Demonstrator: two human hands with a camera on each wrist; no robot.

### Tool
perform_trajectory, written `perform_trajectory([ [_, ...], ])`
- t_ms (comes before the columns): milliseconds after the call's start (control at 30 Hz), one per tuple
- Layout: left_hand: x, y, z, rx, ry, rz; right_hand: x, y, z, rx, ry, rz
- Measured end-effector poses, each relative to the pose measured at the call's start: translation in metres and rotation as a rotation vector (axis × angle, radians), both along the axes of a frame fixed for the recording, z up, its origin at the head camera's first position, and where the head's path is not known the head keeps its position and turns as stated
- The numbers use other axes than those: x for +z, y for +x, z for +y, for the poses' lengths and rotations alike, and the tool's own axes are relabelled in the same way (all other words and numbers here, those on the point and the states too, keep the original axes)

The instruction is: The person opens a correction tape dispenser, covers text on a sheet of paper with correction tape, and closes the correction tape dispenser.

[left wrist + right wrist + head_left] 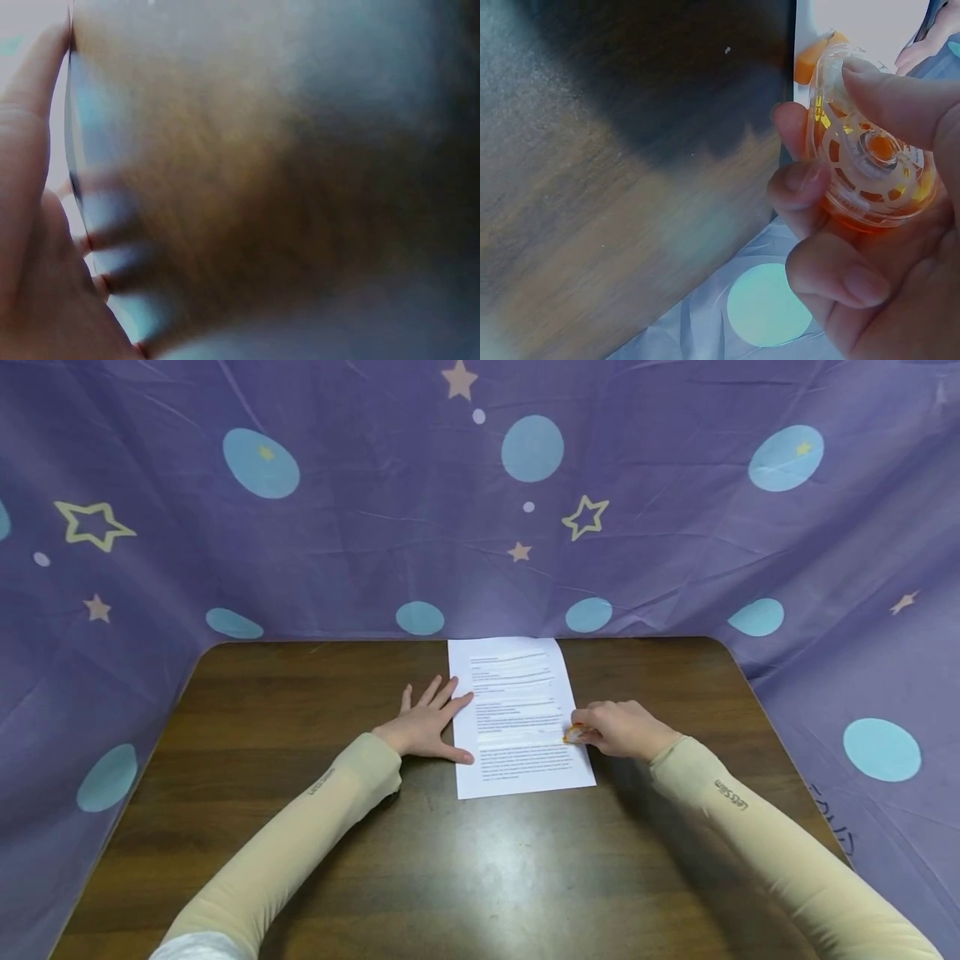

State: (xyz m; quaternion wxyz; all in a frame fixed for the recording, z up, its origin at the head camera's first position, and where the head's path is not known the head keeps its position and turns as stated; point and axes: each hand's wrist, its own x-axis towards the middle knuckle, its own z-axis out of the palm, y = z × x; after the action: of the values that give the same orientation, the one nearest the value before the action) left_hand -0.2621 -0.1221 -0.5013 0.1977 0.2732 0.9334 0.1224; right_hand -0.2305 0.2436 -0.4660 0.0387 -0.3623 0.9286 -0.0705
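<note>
A printed sheet of paper (517, 768) lies on the wooden table, its far edge close to the curtain. My left hand (427, 727) rests with spread fingers over the sheet's left edge, thumb and fingertips on the paper. At the sheet's right edge, my right hand (618, 728) grips a correction tape dispenser (874, 161), clear with orange parts inside. The thumb presses on one side of its case while the fingers curl round the other. In the head view the dispenser's orange tip touches or hovers just over the text lines; which one I cannot tell.
A brown wooden table (337, 685) with rounded far corners stretches under both arms. A purple curtain (375, 527) with stars and blue dots hangs along its back and sides. Light glares off the tabletop in front of the sheet.
</note>
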Motion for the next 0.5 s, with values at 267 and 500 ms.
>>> perform_trajectory([
  [267,0.0008,0.0015,0.0002,-0.004,-0.004,0.004,0.003,0.0022,0.0015,-0.01,-0.03,-0.065],
  [500,0.0024,0.0019,-0.0011,0.0,0.005,-0.003,0.0062,0.0003,-0.0022,-0.02,-0.068,-0.056],
])
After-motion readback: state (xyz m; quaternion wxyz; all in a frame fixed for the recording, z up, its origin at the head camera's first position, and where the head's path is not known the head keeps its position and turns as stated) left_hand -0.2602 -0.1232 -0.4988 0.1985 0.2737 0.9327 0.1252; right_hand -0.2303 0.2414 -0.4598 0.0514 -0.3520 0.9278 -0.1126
